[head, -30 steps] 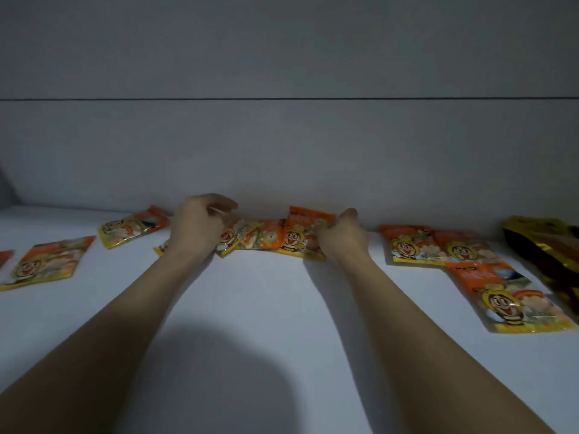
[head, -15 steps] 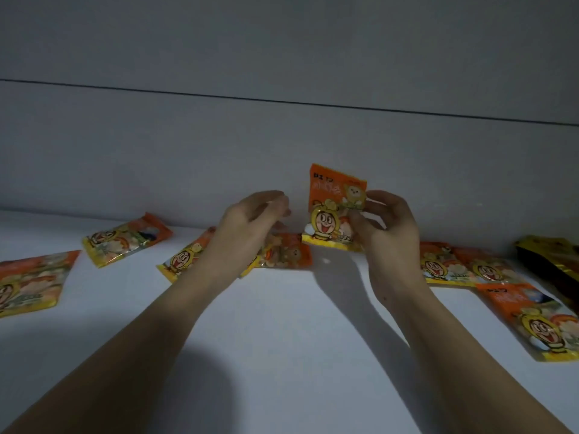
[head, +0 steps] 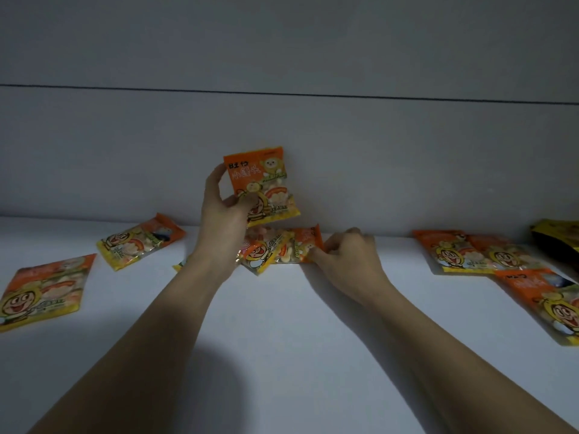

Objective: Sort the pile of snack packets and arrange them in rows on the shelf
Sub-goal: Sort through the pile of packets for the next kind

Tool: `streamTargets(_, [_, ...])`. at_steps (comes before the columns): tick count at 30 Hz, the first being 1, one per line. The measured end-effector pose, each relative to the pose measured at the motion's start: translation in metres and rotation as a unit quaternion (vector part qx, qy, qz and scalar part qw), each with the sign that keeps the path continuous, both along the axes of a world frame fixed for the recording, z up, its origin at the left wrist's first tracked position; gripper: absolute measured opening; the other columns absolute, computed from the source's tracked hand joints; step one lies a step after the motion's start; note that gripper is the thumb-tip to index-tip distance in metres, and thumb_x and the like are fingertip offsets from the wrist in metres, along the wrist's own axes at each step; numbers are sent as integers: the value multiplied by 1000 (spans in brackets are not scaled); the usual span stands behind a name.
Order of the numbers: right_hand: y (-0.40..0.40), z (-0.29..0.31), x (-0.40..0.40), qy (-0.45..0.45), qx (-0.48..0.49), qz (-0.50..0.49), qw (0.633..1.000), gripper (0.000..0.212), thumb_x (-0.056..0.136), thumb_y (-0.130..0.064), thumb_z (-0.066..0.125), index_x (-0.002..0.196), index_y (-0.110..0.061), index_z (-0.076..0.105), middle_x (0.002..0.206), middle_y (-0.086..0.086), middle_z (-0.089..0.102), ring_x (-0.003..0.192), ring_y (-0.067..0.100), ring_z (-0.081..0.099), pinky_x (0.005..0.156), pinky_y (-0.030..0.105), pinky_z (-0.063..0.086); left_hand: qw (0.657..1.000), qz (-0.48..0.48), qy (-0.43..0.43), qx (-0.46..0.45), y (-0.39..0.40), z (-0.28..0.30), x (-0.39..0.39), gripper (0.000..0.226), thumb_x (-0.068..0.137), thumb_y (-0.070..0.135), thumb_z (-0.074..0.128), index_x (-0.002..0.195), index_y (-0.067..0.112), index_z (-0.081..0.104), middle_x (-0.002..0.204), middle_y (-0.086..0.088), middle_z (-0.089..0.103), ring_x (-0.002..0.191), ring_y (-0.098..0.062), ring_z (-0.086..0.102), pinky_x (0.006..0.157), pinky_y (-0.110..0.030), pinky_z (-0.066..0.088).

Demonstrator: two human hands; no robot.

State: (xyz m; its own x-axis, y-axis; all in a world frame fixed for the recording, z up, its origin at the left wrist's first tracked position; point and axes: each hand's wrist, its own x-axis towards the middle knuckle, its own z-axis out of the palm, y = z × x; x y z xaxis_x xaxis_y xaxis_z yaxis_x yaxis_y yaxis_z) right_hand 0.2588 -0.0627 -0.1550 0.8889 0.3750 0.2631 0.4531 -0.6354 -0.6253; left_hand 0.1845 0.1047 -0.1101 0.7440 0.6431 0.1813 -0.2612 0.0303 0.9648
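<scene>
left hand (head: 224, 211) grips an upright orange snack packet (head: 261, 184); right hand (head: 347, 256) pinches a packet in the pile (head: 282, 250) on the shelf (head: 282, 324).

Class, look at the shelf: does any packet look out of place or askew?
Yes. The packets in the middle pile overlap at angles, not in a row. The left hand holds one packet up; the right hand pinches the pile's edge.

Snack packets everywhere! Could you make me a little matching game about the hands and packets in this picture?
Things:
1. left hand
2. right hand
3. raised packet
4. far-left packet

States:
A. lying flat, untouched, on the shelf
B. pinching a packet in the middle pile
C. upright in the air
D. holding a packet up

Pairs: 1-D, 2-B, 3-C, 4-A
</scene>
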Motion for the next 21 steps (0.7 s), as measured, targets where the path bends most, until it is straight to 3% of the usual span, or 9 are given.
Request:
streamTargets(2, [-3, 3, 3, 19, 23, 7, 1000, 30, 86, -31, 66, 63, -13, 61, 70, 7, 61, 80, 30, 56, 61, 34, 38, 1000, -15, -6, 12, 1, 0, -2, 71, 99, 2, 55, 148, 46, 28, 116, -3, 70, 93, -23, 75, 62, -36, 60])
streamTargets(4, [-12, 11, 7, 52, 109, 7, 993, 14, 90, -21, 62, 82, -9, 63, 78, 8, 68, 78, 27, 64, 62, 35, 46, 999, -20, -6, 31, 0, -1, -3, 68, 101, 0, 49, 143, 50, 32, 117, -1, 69, 94, -21, 75, 68, -39, 62])
streamTargets(6, [-22, 21, 9, 92, 225, 13, 970, 8, 95, -13, 56, 92, -7, 58, 81, 11, 70, 69, 23, 69, 59, 38, 54, 997, -17, 3, 77, -2, 0, -4, 54, 101, -1, 44, 133, 43, 47, 116, 0, 70, 88, -16, 75, 64, -35, 61])
streamTargets(9, [-33, 33, 10, 122, 324, -1, 938, 8, 99, -10, 52, 102, -4, 56, 84, 10, 70, 57, 15, 68, 47, 27, 51, 994, -8, 27, 107, -6, 0, -4, 39, 100, 2, 41, 111, 28, 68, 105, 0, 75, 67, -12, 72, 50, -26, 53])
streamTargets(13, [-43, 37, 13, 130, 363, -6, 923, 12, 100, -15, 54, 105, -7, 60, 83, 6, 71, 61, 15, 66, 52, 30, 45, 992, -12, 53, 114, -11, -1, -5, 34, 101, 7, 44, 106, 26, 71, 95, 3, 77, 73, -16, 75, 55, -27, 57])
streamTargets(17, [-45, 38, 11, 126, 367, 23, 921, 11, 101, -16, 53, 103, -9, 62, 74, -3, 69, 58, 9, 59, 49, 25, 40, 984, -29, 81, 155, -15, -4, -3, 21, 101, 22, 53, 107, 25, 73, 98, -2, 77, 82, -23, 75, 73, -45, 62])
streamTargets(21, [-46, 42, 9, 100, 376, 31, 921, 11, 102, -14, 50, 100, -12, 60, 73, -5, 68, 54, 5, 56, 47, 21, 39, 984, -35, 70, 162, -19, -3, -4, 21, 101, 28, 54, 97, 29, 75, 100, -5, 75, 80, -21, 75, 71, -42, 62])
